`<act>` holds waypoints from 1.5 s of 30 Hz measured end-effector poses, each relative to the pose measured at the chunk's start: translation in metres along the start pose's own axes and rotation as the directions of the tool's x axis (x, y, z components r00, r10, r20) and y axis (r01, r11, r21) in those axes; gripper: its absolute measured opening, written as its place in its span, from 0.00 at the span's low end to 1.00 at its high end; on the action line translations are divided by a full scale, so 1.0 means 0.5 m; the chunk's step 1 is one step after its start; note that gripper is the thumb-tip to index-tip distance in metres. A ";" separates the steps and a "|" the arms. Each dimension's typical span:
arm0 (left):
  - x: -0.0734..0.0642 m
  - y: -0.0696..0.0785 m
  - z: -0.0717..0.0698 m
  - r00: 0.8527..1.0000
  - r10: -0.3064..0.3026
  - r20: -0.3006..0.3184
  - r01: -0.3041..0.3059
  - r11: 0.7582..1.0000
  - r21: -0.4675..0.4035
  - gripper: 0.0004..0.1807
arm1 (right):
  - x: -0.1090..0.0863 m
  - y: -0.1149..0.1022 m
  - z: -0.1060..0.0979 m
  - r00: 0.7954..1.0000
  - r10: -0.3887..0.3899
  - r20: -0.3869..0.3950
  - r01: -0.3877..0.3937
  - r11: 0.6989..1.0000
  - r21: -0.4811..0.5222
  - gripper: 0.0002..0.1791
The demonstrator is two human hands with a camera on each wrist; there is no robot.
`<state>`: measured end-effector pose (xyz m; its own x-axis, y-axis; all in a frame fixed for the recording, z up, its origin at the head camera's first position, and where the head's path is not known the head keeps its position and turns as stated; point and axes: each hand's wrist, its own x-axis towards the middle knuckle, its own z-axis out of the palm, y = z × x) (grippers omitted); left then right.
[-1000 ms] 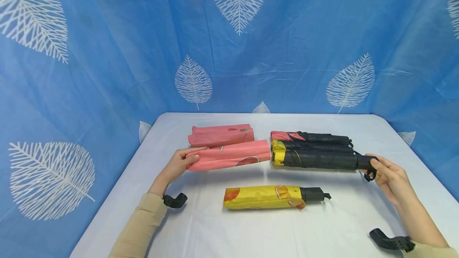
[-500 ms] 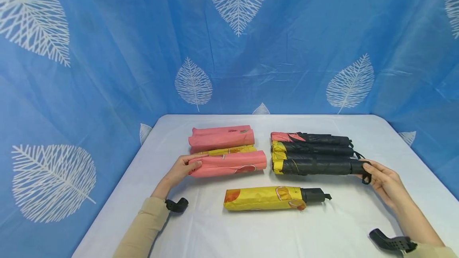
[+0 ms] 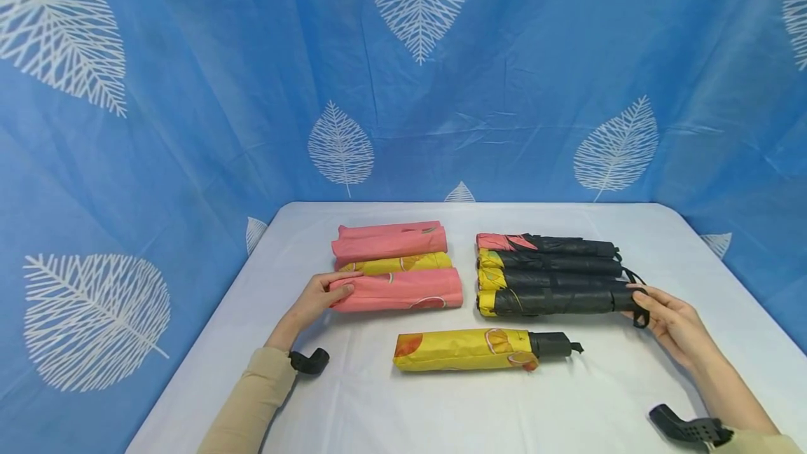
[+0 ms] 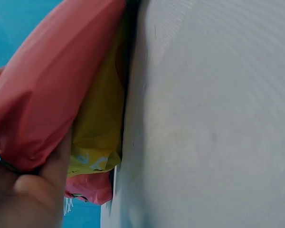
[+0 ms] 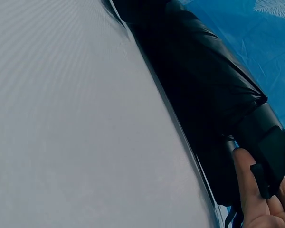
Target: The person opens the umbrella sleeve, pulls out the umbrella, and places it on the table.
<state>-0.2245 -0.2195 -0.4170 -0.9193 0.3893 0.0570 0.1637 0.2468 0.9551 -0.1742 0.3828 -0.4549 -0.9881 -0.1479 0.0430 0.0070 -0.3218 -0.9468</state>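
Note:
My left hand [image 3: 315, 303] pinches the left end of a pink umbrella sleeve [image 3: 403, 291] with a watermelon print. Behind that sleeve lie a yellow sleeve [image 3: 419, 263] and another pink one [image 3: 389, 241]. The left wrist view shows the held sleeve [image 4: 52, 80] raised above the yellow one [image 4: 97, 114]. On the right, the fingers of my right hand [image 3: 677, 321] hold the handle end of a black folded umbrella [image 3: 561, 301] with a yellow tip. In the right wrist view its black handle [image 5: 263, 135] sits between thumb and fingers.
Several black folded umbrellas [image 3: 561, 263] lie in a row behind the held one. Nearer me is an umbrella in a yellow orange-print sleeve [image 3: 463, 351], its black handle pointing right. A white cloth covers the table [image 3: 479, 412]; a blue leaf-print curtain [image 3: 504, 90] hangs behind.
The pink sleeve and the black umbrella have parted and come down toward me, widening the gap between them. The yellow sleeve behind the pink one has come into view.

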 end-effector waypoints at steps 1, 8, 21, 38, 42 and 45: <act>-0.003 0.007 0.001 1.000 -0.002 -0.006 0.002 1.000 0.014 0.20 | 0.000 -0.002 -0.002 1.000 0.017 -0.006 -0.017 1.000 -0.019 0.18; -0.009 0.014 0.004 0.998 -0.011 -0.055 0.016 0.995 0.095 0.20 | -0.005 -0.008 -0.015 0.985 0.115 -0.125 -0.154 0.917 -0.368 0.14; -0.025 0.015 0.001 0.999 0.004 -0.046 0.005 0.983 0.183 0.22 | -0.005 -0.002 -0.016 0.985 0.022 -0.170 -0.151 0.579 -0.801 0.25; -0.034 0.044 0.070 0.948 0.200 0.246 -0.214 0.976 0.034 0.24 | 0.007 0.004 -0.021 0.987 0.018 -0.157 -0.149 0.436 -0.888 0.32; -0.035 0.039 0.110 0.938 0.148 0.312 -0.202 0.968 0.148 0.26 | 0.006 0.000 -0.022 0.987 0.045 -0.153 -0.157 0.440 -0.884 0.32; -0.034 0.028 0.130 0.932 0.115 0.342 -0.194 0.959 0.205 0.27 | 0.005 0.000 -0.022 0.986 0.061 -0.152 -0.163 0.451 -0.877 0.33</act>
<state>-0.1832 -0.1653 -0.4234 -0.7158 0.6954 0.0639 0.4087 0.3430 0.8457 -0.1785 0.3928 -0.4583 -0.9977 -0.0233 -0.0642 0.0297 0.6995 -0.7140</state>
